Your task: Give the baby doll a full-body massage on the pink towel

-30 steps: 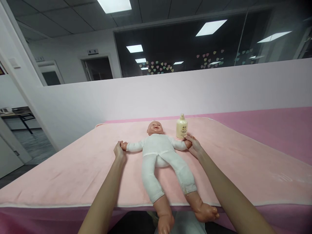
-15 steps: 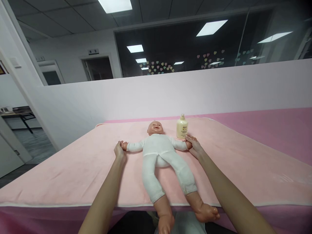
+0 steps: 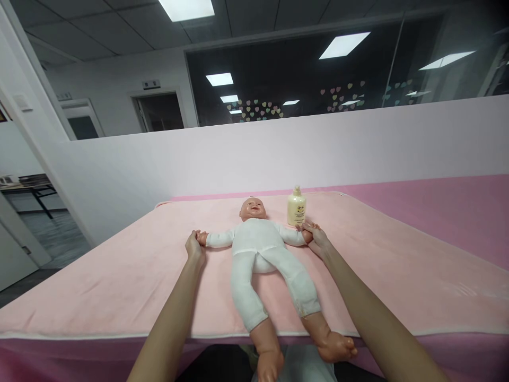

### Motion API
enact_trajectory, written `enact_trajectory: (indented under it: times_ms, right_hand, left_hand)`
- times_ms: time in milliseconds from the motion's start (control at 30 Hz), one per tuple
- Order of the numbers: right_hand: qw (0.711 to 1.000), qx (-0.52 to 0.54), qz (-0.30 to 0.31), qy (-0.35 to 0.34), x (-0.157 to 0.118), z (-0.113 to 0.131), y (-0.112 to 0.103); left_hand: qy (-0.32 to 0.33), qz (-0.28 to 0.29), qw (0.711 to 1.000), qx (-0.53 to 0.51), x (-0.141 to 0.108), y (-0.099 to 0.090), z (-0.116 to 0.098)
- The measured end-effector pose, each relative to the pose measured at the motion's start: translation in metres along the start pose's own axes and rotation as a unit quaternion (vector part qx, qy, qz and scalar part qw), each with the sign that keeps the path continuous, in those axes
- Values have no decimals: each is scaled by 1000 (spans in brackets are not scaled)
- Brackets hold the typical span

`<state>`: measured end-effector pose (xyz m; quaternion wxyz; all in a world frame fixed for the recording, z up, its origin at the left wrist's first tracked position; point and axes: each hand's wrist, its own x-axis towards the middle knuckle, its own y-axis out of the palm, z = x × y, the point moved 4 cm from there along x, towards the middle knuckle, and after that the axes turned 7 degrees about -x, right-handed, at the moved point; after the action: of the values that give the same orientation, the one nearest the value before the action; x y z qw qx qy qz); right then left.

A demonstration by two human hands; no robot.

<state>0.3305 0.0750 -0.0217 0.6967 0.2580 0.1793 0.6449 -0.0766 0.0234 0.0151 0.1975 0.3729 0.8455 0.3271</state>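
A baby doll (image 3: pixel 259 239) with a white cloth body lies on its back on a pink towel (image 3: pixel 119 276), arms stretched out sideways. Its bare feet hang over the front edge, towards me. My left hand (image 3: pixel 194 246) is closed around the doll's hand on the left side. On the other side, my right hand (image 3: pixel 318 242) grips the doll's other hand, with its fingers curled beneath and around it. Just behind my right hand stands a pale yellow pump bottle (image 3: pixel 296 208), upright on the towel.
Behind the towel rises a low white wall (image 3: pixel 278 154) with a dark window (image 3: pixel 302 69) above it. Pink cover (image 3: pixel 457 212) shows at the right and along the front edge. Far left, a table (image 3: pixel 34 185) holds stacked items beyond a doorway.
My right hand's fingers have shifted slightly on the doll's hand. The doll, the bottle and my left hand stay in place; the view has moved a little.
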Motion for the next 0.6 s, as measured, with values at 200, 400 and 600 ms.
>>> enact_trajectory:
  times_ms: [200,400,600]
  right_hand:
    - [1000,-5,5,-4,0,1,-1]
    - [1000,-13,-7,-2,-2,1,0]
    - [1000,-5,-15,-3,0,-1,-2]
  left_hand:
    - [0,-2,1000,3,0,-1,0]
    - [3,-1,1000,1,1,-1,0]
    - [1,-2,1000,2,-1,0,0]
